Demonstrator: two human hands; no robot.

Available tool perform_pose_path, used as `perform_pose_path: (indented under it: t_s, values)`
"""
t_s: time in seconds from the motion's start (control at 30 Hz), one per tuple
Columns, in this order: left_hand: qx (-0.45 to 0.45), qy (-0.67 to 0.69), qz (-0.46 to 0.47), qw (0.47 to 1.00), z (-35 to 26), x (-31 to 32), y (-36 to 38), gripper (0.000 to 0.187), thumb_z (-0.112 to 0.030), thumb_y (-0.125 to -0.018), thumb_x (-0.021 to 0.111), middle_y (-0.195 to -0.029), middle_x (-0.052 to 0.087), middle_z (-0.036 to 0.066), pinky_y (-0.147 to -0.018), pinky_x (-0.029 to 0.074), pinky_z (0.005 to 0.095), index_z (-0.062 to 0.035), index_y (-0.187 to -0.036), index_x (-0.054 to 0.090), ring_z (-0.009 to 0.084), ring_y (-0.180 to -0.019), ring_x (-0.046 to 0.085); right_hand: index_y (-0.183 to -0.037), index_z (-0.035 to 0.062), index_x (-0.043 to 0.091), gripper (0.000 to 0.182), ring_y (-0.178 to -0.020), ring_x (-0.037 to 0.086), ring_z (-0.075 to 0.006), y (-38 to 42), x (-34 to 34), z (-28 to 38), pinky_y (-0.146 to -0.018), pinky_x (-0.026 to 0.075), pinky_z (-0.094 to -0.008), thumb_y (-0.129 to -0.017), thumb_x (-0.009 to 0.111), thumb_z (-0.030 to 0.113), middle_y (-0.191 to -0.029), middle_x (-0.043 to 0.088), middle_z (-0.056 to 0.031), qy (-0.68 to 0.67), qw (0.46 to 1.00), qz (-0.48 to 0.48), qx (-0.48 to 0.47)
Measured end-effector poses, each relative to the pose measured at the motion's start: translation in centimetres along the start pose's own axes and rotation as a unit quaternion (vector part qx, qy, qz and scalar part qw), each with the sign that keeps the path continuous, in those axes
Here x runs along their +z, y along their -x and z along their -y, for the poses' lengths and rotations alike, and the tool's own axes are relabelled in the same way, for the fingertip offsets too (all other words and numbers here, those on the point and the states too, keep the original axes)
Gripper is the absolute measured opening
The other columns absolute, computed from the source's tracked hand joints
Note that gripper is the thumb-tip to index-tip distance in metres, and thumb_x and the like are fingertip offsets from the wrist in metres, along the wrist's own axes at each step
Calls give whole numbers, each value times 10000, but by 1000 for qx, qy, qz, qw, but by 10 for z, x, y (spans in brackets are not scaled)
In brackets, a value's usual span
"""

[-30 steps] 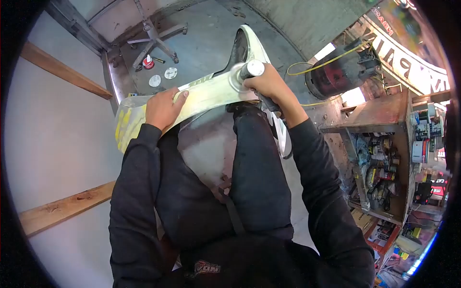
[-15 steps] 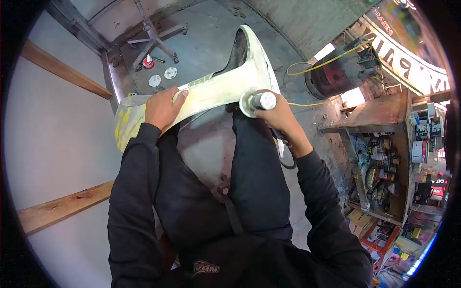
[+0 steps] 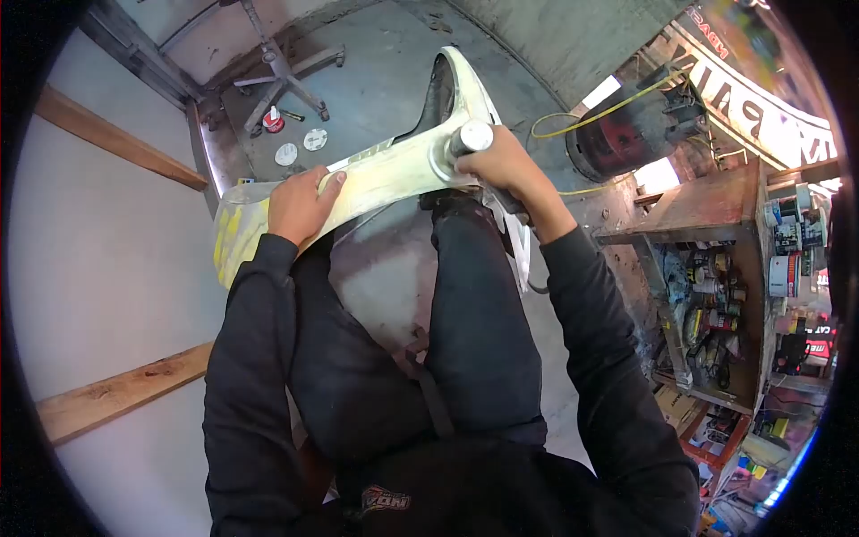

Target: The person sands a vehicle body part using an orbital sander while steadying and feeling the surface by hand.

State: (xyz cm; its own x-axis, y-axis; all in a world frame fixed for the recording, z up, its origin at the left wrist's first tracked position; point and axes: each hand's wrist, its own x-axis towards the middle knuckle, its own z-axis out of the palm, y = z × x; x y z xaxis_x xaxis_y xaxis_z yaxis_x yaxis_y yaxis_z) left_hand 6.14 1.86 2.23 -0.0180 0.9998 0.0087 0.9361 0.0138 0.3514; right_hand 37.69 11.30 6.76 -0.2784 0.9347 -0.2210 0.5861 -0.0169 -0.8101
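A long curved panel [image 3: 394, 177], pale yellow-white with brighter yellow streaks at its left end, lies across my thighs. My left hand [image 3: 301, 204] grips the panel's left part, fingers over the top and thumb along its face. Wrapped round a round sander [image 3: 474, 136] with a light cylindrical top is my right hand [image 3: 506, 166]. The sander's disc rests against the panel where it widens toward the right. Beyond it the panel bends upward into a narrow arm with a dark inner side.
A wheeled stand base [image 3: 284, 79], a red-and-white tin [image 3: 273, 121] and two round discs [image 3: 315, 140] are on the floor ahead. A dark red tank [image 3: 617, 134] with a yellow hose lies at the upper right. Wooden shelves [image 3: 693, 210] with cans stand at the right.
My right hand and the sander have moved up and slightly left over the panel. My left hand stays on the panel, nearly in the same place.
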Motion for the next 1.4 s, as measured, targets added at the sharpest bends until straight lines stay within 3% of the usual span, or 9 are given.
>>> perform_pose_path:
  t_s: [0.1,0.33,0.47,0.7,0.8,0.9,0.93,1.23,1.4]
  values:
    - [4,7,-8,1000,0,1,1,480,-505,-1020,492,-932,710,219,-764,491,540,-66,-1061,683,443,-892,665,-1075,-21,713,450,-815,706,-212,-5,-10,16,-750,548,-351,-676,794,172,-913,742,-131,6,999,25,42]
    - [9,7,-17,1000,1,2,1,489,-512,-1020,487,-915,711,216,-759,491,548,-67,-1064,685,443,-869,667,-1025,-33,733,365,-803,680,-152,22,2,-12,-762,542,-322,-676,775,64,-884,737,-75,-30,999,-16,-26]
    - [-3,4,-16,1000,-3,-1,2,528,-546,-1010,477,-816,697,183,-734,496,521,-60,-974,679,399,-832,676,-1134,-6,707,495,-959,728,-288,41,8,-43,-879,543,-374,-669,799,140,-1013,753,-179,-16,1000,-12,4]
    - [0,5,-3,1000,-2,-1,0,504,-528,-1019,476,-866,702,204,-750,491,536,-65,-1012,674,425,-861,669,-1155,-12,694,510,-963,727,-281,56,11,-44,-869,546,-378,-680,797,142,-1014,751,-180,-16,1000,-15,-15]
    - [3,12,-10,1000,-2,0,2,487,-514,-1023,477,-900,706,215,-761,489,542,-67,-1029,668,439,-882,665,-1117,-13,710,447,-908,699,-187,45,10,-24,-885,535,-327,-685,777,82,-993,748,-103,-12,999,-1,33]
    - [1,8,-7,1000,-2,-1,0,486,-511,-1021,480,-911,708,216,-766,490,539,-64,-1028,670,439,-887,665,-1100,-25,716,441,-903,699,-187,29,6,-9,-877,535,-325,-680,788,89,-992,749,-105,-33,999,15,0]
    - [-2,4,-1,1000,-1,0,0,486,-511,-1020,481,-915,709,216,-768,490,538,-64,-1028,671,438,-889,665,-1083,3,728,450,-904,722,-242,19,8,-8,-838,542,-347,-663,813,140,-974,756,-138,-35,999,11,-12]
    - [-6,12,6,1000,-1,-2,1,493,-513,-1015,490,-918,710,218,-775,488,539,-62,-1047,686,440,-895,665,-1069,-15,717,447,-864,723,-243,-13,6,10,-791,546,-354,-663,796,155,-924,754,-133,-28,999,3,16]
    - [5,8,-27,1000,-2,-1,2,534,-552,-1012,474,-850,704,207,-742,500,524,-62,-986,683,407,-842,680,-1108,-13,705,484,-941,724,-261,8,15,-27,-863,545,-363,-663,802,151,-1011,756,-149,-41,998,-31,-26]
